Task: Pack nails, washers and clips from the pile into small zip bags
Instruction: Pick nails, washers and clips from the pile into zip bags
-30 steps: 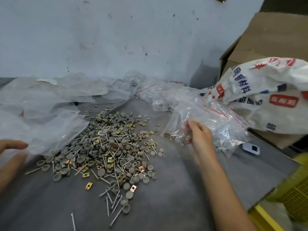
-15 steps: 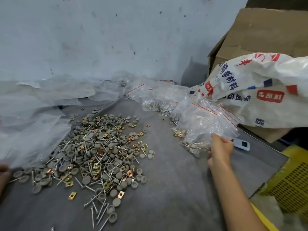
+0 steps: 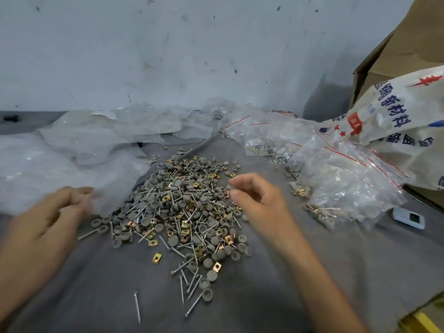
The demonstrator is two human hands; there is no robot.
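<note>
A pile of grey washers, steel nails and brass clips lies on the grey cloth in the middle. My right hand hovers over the pile's right edge, fingers loosely curled and thumb apart, holding nothing. At the pile's left edge, my left hand has its curled fingertips veiled by thin clear plastic; it grips this plastic, and the hand is blurred. Filled small zip bags with red seal lines lie heaped to the right.
Crumpled clear plastic sheets cover the back left. A printed white sack and a cardboard box stand at the right. A small white device lies by the bags. Loose nails lie in front; a yellow crate corner shows bottom right.
My right hand let go of the filled zip bag on the heap at the right and came back over the pile. My left hand moved in to the plastic at the pile's left edge.
</note>
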